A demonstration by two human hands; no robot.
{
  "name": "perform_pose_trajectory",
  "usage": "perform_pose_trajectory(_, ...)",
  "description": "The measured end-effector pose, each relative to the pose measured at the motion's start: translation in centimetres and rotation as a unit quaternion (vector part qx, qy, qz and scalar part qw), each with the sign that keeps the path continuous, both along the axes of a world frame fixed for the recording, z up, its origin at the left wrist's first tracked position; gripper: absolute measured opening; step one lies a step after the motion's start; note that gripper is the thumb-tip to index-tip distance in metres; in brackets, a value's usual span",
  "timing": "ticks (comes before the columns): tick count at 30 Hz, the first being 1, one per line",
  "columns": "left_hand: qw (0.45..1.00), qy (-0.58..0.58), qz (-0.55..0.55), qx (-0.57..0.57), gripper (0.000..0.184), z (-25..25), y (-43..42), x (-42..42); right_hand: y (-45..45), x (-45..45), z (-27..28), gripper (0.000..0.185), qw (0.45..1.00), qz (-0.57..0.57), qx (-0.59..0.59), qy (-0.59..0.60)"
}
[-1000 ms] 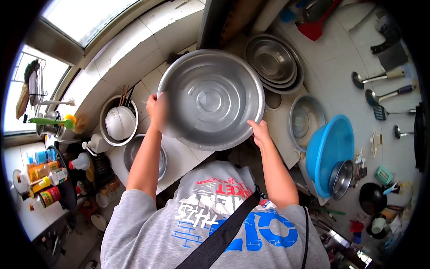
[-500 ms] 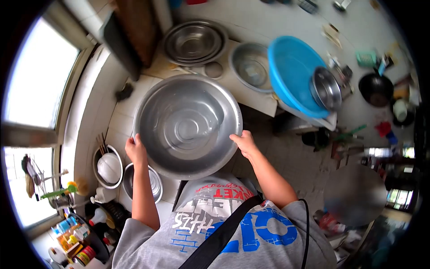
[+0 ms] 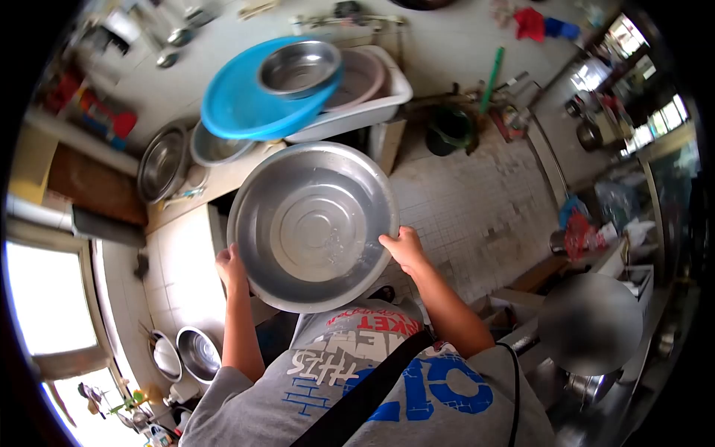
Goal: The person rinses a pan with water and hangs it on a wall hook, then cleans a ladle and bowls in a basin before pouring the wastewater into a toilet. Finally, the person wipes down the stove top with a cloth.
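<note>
A large metal basin [image 3: 320,223] is held out in front of my body, its inside facing up toward the camera. Some clear liquid or wet shine shows on its bottom. My left hand [image 3: 232,267] grips the rim at the lower left, and my right hand [image 3: 404,248] grips it at the right with the thumb over the edge. The fingers beneath the rim are hidden. Beyond the basin, a big blue plastic tub [image 3: 246,97] rests with a smaller steel bowl [image 3: 300,68] inside it.
A white tub [image 3: 402,82] holds a pinkish basin [image 3: 360,80]. Stacked metal basins [image 3: 163,164] stand on the counter at the left. Tiled floor [image 3: 469,201] stretches to the right, with a dark bucket [image 3: 449,131] by the wall. Two bowls sit near the window.
The view has swung to the right, away from the window counter and toward the floor. Both hands keep hold of the metal basin, which now hangs beside the counter and partly over the floor.
</note>
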State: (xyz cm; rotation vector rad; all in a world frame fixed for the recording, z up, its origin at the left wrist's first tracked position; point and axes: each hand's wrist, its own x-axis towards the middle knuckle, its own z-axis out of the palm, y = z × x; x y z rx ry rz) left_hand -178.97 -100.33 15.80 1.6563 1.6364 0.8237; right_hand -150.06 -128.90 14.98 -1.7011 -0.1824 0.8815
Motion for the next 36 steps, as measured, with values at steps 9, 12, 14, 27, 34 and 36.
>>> perform_pose_trajectory(9,0.973,-0.018,-0.218,0.079,0.038,-0.8,-5.3,31.6,-16.1,16.2,0.4,0.021,0.974,-0.219,0.054,-0.021)
perform_pose_trajectory(12,0.959,-0.035,-0.274,0.066,0.04,-1.1,-8.5,43.9,-20.4,23.1,1.2,0.022,0.958,-0.277,0.058,-0.043)
perform_pose_trajectory(14,0.946,-0.023,-0.316,0.07,0.04,-1.1,-10.8,52.1,-23.7,28.1,-0.3,0.024,0.95,-0.308,0.018,-0.055)
perform_pose_trajectory(27,0.876,-0.024,-0.48,0.042,0.039,-2.1,-27.1,97.7,-38.8,59.2,1.3,0.024,0.88,-0.47,0.028,-0.067)
perform_pose_trajectory(34,0.875,0.001,-0.48,0.061,0.041,-3.5,-38.0,119.1,-48.9,79.6,2.3,0.022,0.876,-0.477,0.004,-0.074)
perform_pose_trajectory(36,0.877,0.021,-0.476,0.062,0.041,-4.9,-39.6,124.9,-51.0,85.7,2.1,0.021,0.882,-0.468,-0.012,-0.059)
